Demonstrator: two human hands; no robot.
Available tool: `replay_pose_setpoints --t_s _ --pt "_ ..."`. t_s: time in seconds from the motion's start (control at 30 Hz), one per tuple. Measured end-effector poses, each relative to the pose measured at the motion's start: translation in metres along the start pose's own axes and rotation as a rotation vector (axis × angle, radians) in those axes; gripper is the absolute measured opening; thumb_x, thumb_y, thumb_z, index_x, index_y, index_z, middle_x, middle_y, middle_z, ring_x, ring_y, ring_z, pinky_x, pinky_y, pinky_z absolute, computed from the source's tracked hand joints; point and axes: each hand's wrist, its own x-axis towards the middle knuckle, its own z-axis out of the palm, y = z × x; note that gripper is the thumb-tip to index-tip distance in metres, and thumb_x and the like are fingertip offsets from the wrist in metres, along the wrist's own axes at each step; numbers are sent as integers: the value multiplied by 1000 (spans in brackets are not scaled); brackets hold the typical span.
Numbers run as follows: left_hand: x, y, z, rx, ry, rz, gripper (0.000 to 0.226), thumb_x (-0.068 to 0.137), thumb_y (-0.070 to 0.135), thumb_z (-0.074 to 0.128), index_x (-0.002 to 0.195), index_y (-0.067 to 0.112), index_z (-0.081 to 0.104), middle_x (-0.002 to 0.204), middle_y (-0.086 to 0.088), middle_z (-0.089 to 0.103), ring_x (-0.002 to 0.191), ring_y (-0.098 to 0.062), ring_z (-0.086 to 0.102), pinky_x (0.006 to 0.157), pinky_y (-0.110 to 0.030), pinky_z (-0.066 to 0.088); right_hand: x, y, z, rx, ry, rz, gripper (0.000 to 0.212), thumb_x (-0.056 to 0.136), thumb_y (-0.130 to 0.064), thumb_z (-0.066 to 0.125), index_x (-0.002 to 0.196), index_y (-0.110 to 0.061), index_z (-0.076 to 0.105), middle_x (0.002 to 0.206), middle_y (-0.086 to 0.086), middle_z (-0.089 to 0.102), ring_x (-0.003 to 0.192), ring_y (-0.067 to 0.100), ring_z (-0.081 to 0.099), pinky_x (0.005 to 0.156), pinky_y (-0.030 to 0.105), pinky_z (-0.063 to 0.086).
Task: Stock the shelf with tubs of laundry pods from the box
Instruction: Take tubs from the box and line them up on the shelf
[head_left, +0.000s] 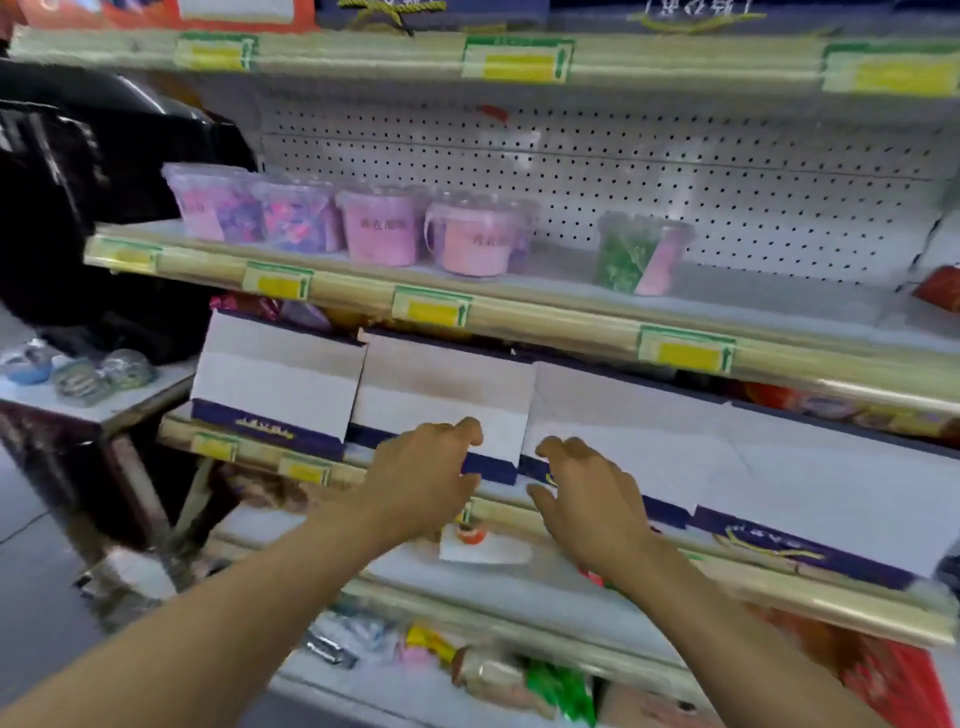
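Pegboard-backed shelf carries five clear tubs of pink-purple pods, one green-pod tub apart rightward. Below shelf, left hand and right hand hover apart, fingers loosely curled, empty, at white boxes.

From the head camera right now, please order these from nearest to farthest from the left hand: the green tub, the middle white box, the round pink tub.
1. Middle white box: the left hand is at its front edge.
2. Round pink tub: on the shelf above the hand.
3. Green tub: same shelf, farther right.
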Motion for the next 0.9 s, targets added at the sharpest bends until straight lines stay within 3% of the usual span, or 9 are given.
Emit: replay_pose_setpoints --t_s 0.1,0.23,0.47,0.73,0.9 --pt "-19 1 30 -14 -91 -32 34 91 37 51 122 27 44 115 5 61 107 -21 56 73 -31 42 -22 11 28 12 -70 54 38 95 -35 46 129 -18 42 125 4 52 109 26 56 77 33 45" --pt "-34 -2 71 -81 -233 -54 27 90 34 52 116 28 47 111 6 60 109 -20 53 84 -37 47 -50 27 65 26 -176 141 39 94 -34 45 130 -19 42 127 4 51 110 27 56 77 33 45" --pt "-62 -2 167 -187 -459 -65 29 90 36 51 117 26 47 108 3 62 100 -20 56 79 -33 47 -107 55 129 72 -383 327 36 93 -28 49 126 -15 44 125 7 46 111 27 53 80 33 45" --pt "-102 9 261 -273 -671 -137 28 87 33 54 113 25 52 106 2 64 102 -22 58 86 -35 47 -176 96 191 97 -537 494 34 91 -26 51 123 -15 48 123 7 47 109 29 54 81 35 46" --pt "-129 24 303 -265 -746 -122 26 90 27 55 114 18 54 112 -2 63 104 -21 58 85 -27 43 -212 134 227 115 -622 545 31 90 -20 51 120 -15 51 120 8 50 110 30 55 85 37 45"
